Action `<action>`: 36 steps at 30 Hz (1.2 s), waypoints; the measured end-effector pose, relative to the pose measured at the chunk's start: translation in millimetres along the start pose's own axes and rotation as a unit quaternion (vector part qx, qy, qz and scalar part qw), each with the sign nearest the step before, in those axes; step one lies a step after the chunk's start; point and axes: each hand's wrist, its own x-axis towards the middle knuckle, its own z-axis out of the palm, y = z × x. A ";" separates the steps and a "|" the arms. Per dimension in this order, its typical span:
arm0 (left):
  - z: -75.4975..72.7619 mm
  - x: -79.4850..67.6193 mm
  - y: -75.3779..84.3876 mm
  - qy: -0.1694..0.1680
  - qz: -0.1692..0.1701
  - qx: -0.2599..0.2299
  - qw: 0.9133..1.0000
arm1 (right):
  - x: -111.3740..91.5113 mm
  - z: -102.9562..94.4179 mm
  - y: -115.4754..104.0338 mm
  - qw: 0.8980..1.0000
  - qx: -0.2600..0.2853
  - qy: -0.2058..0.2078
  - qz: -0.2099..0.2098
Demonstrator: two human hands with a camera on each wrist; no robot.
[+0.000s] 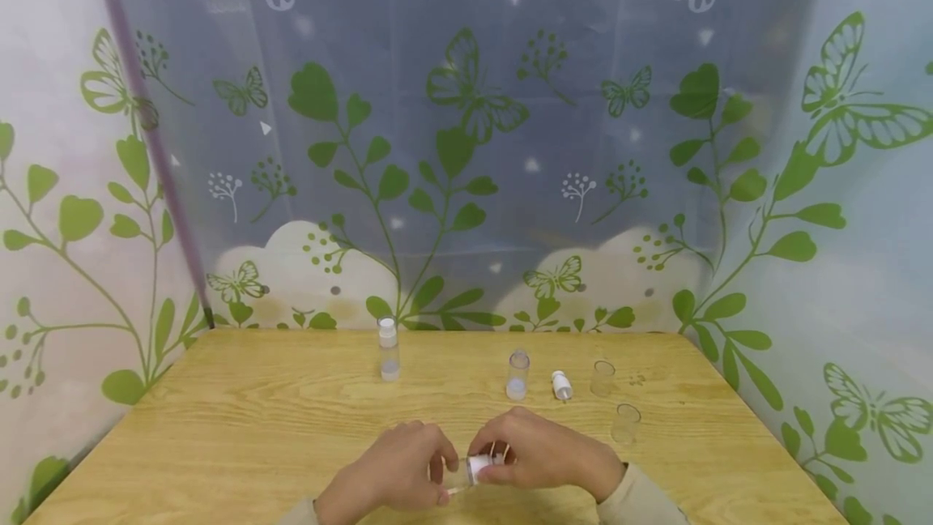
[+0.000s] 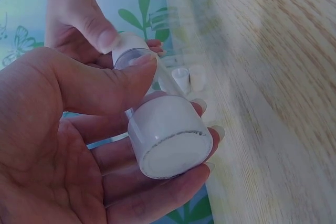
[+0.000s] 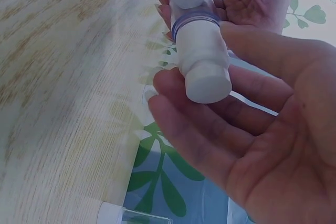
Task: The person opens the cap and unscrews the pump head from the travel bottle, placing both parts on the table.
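Between the hands, low over the near part of the table, is a small clear bottle with a thick white base. Its other end carries a white pump top, tilted toward the right hand. My left hand holds the bottle body, thumb on one side and fingers around the base. The right hand grips the white pump top between thumb and fingers, close to the bottle's bluish rim. In the head view, the fingers cover much of the bottle.
A capped bottle stands at the back left of the wooden table. Farther right are an uncapped bottle, a loose white pump top and two clear covers, one behind and one nearer. A printed curtain hangs behind.
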 end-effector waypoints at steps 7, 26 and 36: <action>0.4 -0.3 -0.6 -0.001 0.002 0.001 1.000 | -0.3 0.6 0.5 1.000 -0.011 -0.010 -0.017; 0.4 0.1 -0.5 -0.006 0.001 -0.005 1.000 | 0.5 1.1 -1.4 0.999 -0.032 -0.004 -0.021; -0.4 -0.1 1.1 -0.005 0.002 -0.007 1.000 | 0.5 1.2 -3.5 0.999 -0.044 0.014 -0.010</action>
